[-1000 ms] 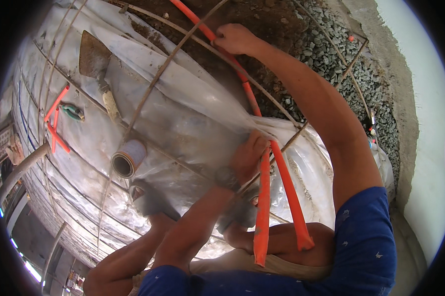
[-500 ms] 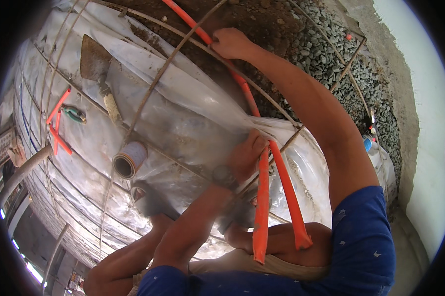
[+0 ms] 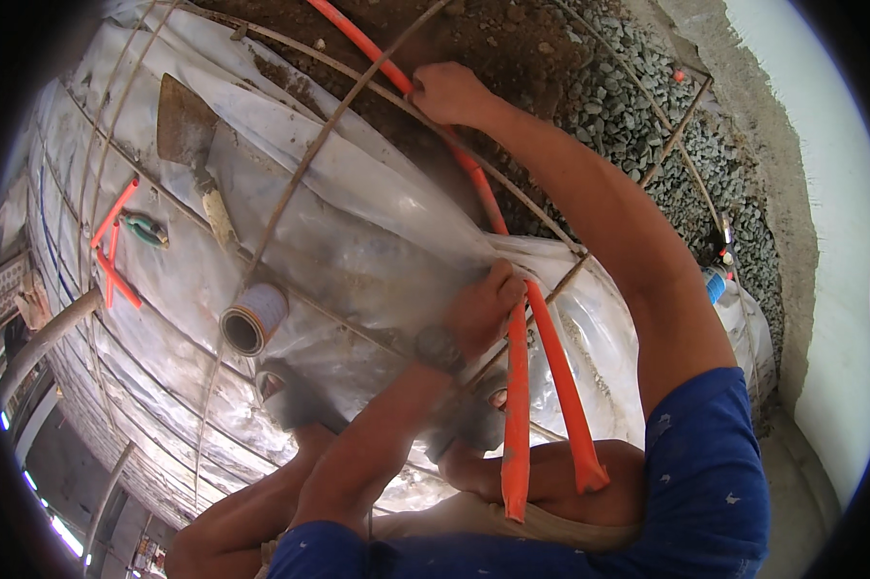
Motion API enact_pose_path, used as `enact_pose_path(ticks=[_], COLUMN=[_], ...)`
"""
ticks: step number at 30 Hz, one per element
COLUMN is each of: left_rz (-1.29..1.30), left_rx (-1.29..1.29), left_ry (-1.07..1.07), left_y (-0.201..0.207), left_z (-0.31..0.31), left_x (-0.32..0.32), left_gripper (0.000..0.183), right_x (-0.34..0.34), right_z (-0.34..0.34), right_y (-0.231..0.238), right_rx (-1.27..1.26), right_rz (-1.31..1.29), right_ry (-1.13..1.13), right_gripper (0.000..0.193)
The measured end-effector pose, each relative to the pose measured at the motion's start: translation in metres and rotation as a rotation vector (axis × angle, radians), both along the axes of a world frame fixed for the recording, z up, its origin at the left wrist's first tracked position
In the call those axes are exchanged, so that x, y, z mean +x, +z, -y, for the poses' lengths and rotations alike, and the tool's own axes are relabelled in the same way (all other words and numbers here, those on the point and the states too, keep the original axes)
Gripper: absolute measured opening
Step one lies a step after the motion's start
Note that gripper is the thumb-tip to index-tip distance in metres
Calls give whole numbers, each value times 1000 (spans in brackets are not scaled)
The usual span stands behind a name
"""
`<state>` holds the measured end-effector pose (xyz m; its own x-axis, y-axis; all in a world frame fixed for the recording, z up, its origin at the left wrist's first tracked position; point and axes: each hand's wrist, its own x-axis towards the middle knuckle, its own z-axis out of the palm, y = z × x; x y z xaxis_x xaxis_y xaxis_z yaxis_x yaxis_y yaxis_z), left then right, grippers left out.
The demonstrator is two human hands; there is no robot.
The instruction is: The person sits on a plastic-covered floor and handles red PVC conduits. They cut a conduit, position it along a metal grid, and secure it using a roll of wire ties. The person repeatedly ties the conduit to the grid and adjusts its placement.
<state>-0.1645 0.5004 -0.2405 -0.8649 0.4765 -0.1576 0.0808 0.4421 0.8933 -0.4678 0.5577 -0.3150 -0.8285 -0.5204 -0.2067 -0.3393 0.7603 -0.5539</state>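
My right hand (image 3: 448, 94) is closed around an orange plastic pipe (image 3: 475, 177) that runs over dark soil at the top of the view. Nearer to me, my left hand (image 3: 486, 301) is closed on a gathered fold of the clear plastic sheet (image 3: 406, 217). Beside its fingertips two orange pipe ends stick up through the sheet: one pipe (image 3: 517, 415) on the left, another pipe (image 3: 567, 391) leaning right. The sheet covers where they join the ground. Thin steel bars (image 3: 311, 145) cross over the sheet and pass close to both hands.
A trowel (image 3: 186, 121), an open can (image 3: 253, 318), green-handled pliers (image 3: 145, 230) and short orange pipe pieces (image 3: 114, 241) lie on the sheet to the left. Grey gravel (image 3: 628, 106) borders a pale wall (image 3: 821, 193) on the right, with a blue item (image 3: 715, 284) near it.
Both hands keep their grips. The two upright pipe ends have shifted slightly, and my right forearm has moved a little to the left.
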Motion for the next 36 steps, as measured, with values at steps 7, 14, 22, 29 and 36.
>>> enact_pose_path(ticks=[7,14,22,29,36], left_rz=[-42,-116,-76,-95,-63], left_rx=[7,22,-16,-54,-61], left_ry=[38,61,24,-19,-12], left_y=[-7,-19,-16,-11,-18], left_z=[0,-4,1,0,-1], left_x=[4,14,10,3,11], left_gripper=[22,26,23,24,25], right_x=[3,3,8,15,8], right_z=[-3,-6,-6,-8,-13], right_y=[3,3,-3,-3,-5], right_rx=[34,-15,-48,-72,-53], right_rz=[-12,55,51,71,113], right_ry=[15,-15,-84,-154,-82], right_gripper=[35,35,36,37,41])
